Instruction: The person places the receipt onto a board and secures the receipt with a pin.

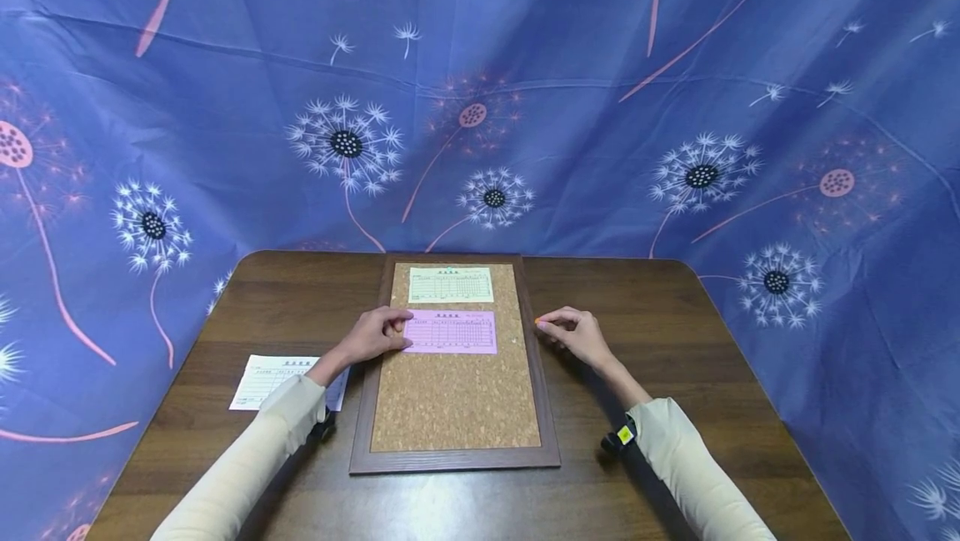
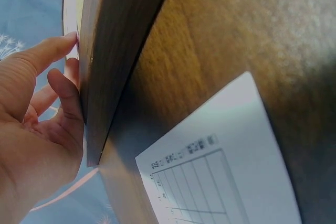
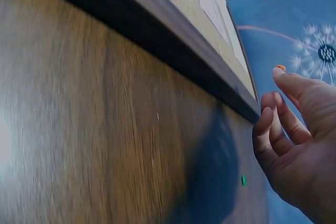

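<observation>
A pink printed form (image 1: 450,333) lies across the upper half of a framed corkboard (image 1: 457,408). My left hand (image 1: 372,334) rests at its left edge, the thumb and a finger spread apart and touching the paper. In the left wrist view the left hand (image 2: 47,98) reaches over the board's dark frame (image 2: 113,51). Just right of the board, my right hand (image 1: 577,337) pinches a small orange pushpin (image 1: 537,321) between thumb and forefinger. The right wrist view shows only part of the orange pushpin (image 3: 280,68) above the right hand (image 3: 299,135).
A pale green form (image 1: 450,285) is on the board above the pink one. White forms (image 1: 258,378) lie on the wooden table (image 1: 300,291) left of the board, partly under the left forearm. A small green object (image 3: 243,180) sits on the table at right. A patterned blue cloth (image 1: 570,107) hangs behind.
</observation>
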### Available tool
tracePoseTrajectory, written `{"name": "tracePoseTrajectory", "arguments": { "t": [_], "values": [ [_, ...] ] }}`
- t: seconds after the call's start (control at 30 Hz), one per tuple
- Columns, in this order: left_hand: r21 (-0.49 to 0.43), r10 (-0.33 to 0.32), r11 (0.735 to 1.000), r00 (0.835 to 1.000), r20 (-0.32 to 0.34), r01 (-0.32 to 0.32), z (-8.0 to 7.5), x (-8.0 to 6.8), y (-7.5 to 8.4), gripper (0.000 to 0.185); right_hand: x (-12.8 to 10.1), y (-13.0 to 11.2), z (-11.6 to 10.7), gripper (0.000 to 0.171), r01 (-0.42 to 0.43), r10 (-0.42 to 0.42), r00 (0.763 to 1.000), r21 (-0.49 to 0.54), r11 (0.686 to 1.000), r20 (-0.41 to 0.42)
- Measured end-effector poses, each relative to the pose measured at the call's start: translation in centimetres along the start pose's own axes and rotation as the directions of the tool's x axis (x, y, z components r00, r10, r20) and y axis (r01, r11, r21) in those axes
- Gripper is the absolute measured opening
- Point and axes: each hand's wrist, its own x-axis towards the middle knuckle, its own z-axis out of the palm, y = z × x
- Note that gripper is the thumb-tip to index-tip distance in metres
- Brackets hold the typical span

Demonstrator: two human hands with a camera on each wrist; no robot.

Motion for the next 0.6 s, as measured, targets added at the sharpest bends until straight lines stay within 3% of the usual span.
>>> {"name": "tracePoseTrajectory", "arguments": {
  "t": [0.27, 0.6],
  "values": [
    [0.015, -0.008, 1.000, 1.000, 0.008, 0.008, -0.1, 0.0, 0.1, 0.048, 1.2, -0.6, 2.3, 0.018, 0.032, -0.033, 0.999, 0.034, 0.999, 0.026],
    [0.008, 0.014, 1.000, 1.000, -0.011, -0.014, -0.1, 0.0, 0.1, 0.048, 3.4, -2.8, 5.1, 0.013, 0.100, -0.095, 0.991, -0.050, 0.994, 0.089]
  ]
}}
